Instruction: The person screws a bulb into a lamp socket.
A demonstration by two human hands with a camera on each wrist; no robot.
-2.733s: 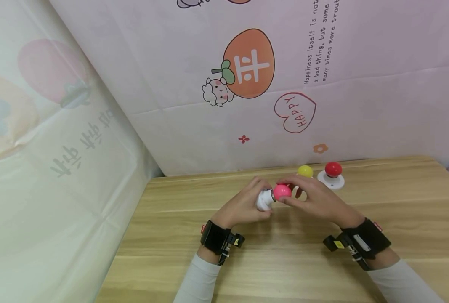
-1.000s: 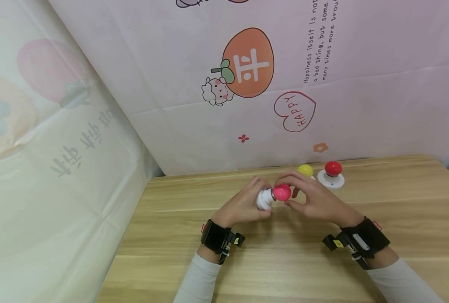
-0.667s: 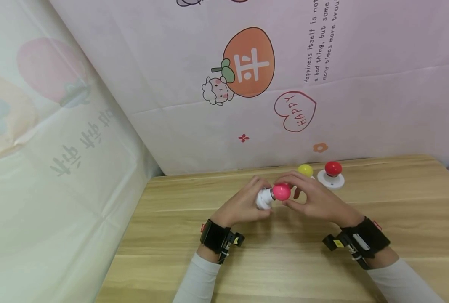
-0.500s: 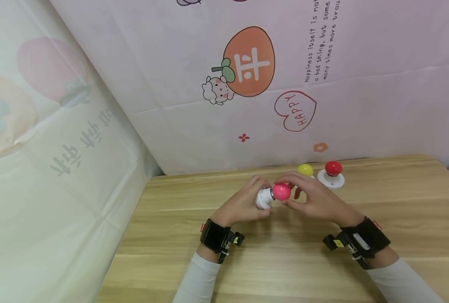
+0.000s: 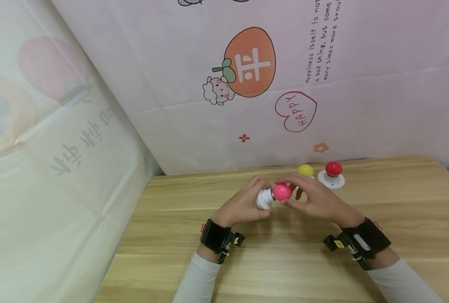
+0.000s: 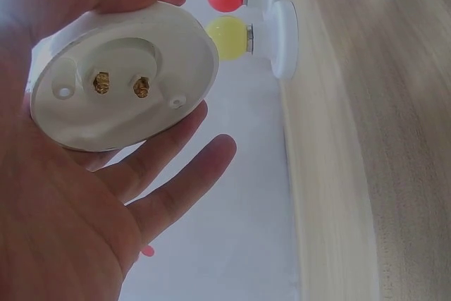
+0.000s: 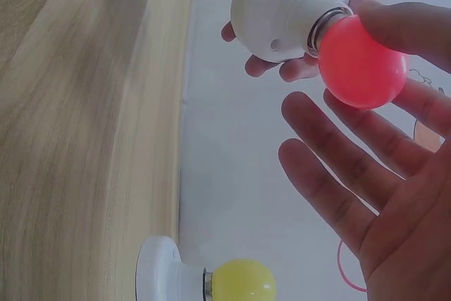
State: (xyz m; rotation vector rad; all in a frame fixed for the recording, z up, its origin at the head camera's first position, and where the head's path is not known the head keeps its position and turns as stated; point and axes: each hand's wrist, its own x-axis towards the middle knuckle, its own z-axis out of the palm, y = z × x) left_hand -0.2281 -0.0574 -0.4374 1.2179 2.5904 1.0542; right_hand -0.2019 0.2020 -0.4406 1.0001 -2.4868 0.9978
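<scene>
My left hand point(image 5: 243, 204) grips a white lamp holder point(image 5: 264, 200) by its round base, held above the table and tilted toward the right. In the left wrist view the underside of the lamp holder point(image 6: 127, 79) shows two brass screws. A pink light bulb point(image 5: 282, 192) sits in the holder's mouth, with a strip of its metal base showing in the right wrist view. My right hand point(image 5: 315, 198) pinches the pink bulb point(image 7: 361, 63) between thumb and fingers; its other fingers are spread away from the bulb.
Toward the back right of the wooden table point(image 5: 285, 261) stand a red bulb point(image 5: 333, 168) in a white holder point(image 5: 331, 181) and a yellow bulb point(image 5: 305, 170), partly behind my right hand. A printed cloth point(image 5: 194, 134) hangs along the back edge, another point(image 5: 95, 202) at left.
Both hands stay in place on the holder and bulb. The right thumb and fingers have shifted slightly around the pink bulb, coming off and back onto its near side.
</scene>
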